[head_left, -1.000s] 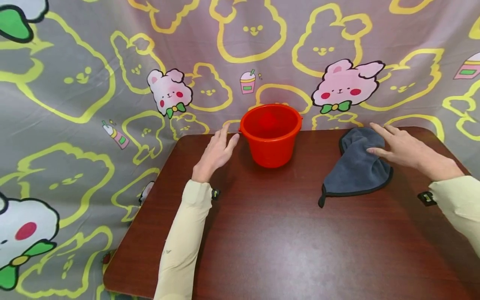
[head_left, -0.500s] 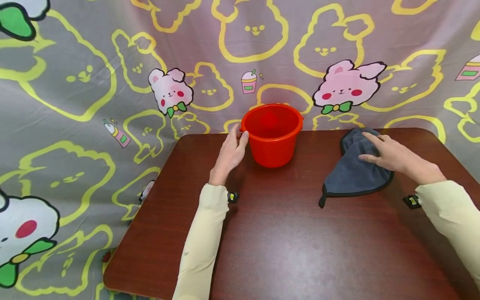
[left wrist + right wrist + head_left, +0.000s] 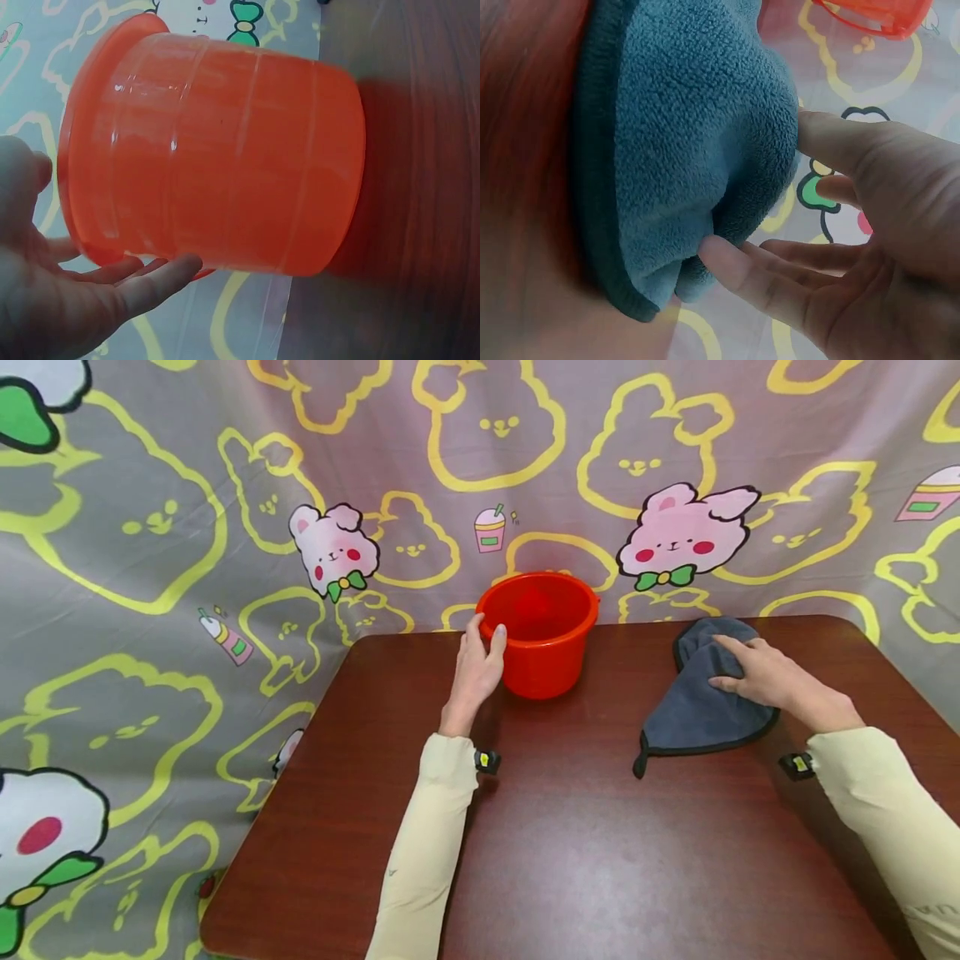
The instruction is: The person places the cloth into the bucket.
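A red plastic bucket (image 3: pixel 543 668) stands upright at the back of the table. My left hand (image 3: pixel 476 670) is at its left side, thumb and fingers spread about the rim. Seen from the left wrist, the extended fingers (image 3: pixel 161 286) lie along the bucket's wall (image 3: pixel 232 150). To the right lies a crumpled grey-blue towel (image 3: pixel 693 714) with dark edging and a black hanging loop (image 3: pixel 640 766). Over its upper part is my right hand (image 3: pixel 768 677), fingers loosely spread. In the right wrist view, thumb and fingertips (image 3: pixel 724 259) are right at a raised fold of the towel (image 3: pixel 682 127).
The brown wooden table (image 3: pixel 585 843) has rounded corners. A grey cloth (image 3: pixel 420 452) printed with yellow outlines and rabbit faces hangs behind it and along its left side. A small black device (image 3: pixel 487 762) sits at the left wrist, another device (image 3: pixel 797 766) at the right.
My left hand has moved right, up to the bucket's rim. The right hand has shifted left and down onto the towel. Bucket and towel keep their places.
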{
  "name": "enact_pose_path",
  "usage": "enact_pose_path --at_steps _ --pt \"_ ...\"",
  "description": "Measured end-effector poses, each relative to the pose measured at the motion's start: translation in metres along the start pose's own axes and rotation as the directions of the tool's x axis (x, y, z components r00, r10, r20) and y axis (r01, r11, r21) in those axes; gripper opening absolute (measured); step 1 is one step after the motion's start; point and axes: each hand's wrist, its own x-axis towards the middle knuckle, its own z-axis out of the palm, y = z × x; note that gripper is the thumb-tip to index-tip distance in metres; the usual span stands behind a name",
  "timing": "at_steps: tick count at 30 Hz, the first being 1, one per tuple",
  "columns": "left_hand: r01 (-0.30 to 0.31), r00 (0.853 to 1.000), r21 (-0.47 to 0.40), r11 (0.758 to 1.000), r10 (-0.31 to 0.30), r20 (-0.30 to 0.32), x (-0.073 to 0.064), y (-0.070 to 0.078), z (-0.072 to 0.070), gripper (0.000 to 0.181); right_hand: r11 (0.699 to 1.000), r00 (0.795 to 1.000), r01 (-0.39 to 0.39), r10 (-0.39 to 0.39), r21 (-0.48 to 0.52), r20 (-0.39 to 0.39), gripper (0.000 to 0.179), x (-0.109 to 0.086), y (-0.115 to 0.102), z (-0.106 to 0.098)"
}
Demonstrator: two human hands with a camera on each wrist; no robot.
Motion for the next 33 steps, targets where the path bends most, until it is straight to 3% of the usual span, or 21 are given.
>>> enact_pose_path --at_steps 8,15,20,27,33 --pt "0.0 1.0 -0.045 0.999 -0.002 -0.031 0.001 0.002 0.005 0.061 1.0 0.998 0.01 -0.008 -0.022 0.061 0.086 0.003 -0.003 0.011" --pt "-0.002 1.0 -0.064 0.998 0.0 -0.023 0.001 0.003 0.006 0.06 0.999 0.997 0.026 -0.023 -0.029 0.078 0.067 0.007 -0.01 0.018" --pt "-0.011 1.0 -0.069 0.998 0.009 -0.023 0.002 0.004 0.007 0.06 0.998 0.996 0.058 -0.055 -0.036 0.066 0.057 0.006 -0.01 0.019" --pt "-0.001 1.0 -0.072 0.997 -0.001 -0.018 0.002 0.001 0.007 0.059 0.984 0.986 0.167 -0.166 -0.057 0.018 0.042 0.007 -0.009 0.021" --pt "-0.003 1.0 -0.078 0.997 0.002 -0.004 0.002 0.0 0.007 0.061 0.985 0.984 0.17 -0.171 -0.024 -0.053 0.035 0.005 -0.006 0.017"
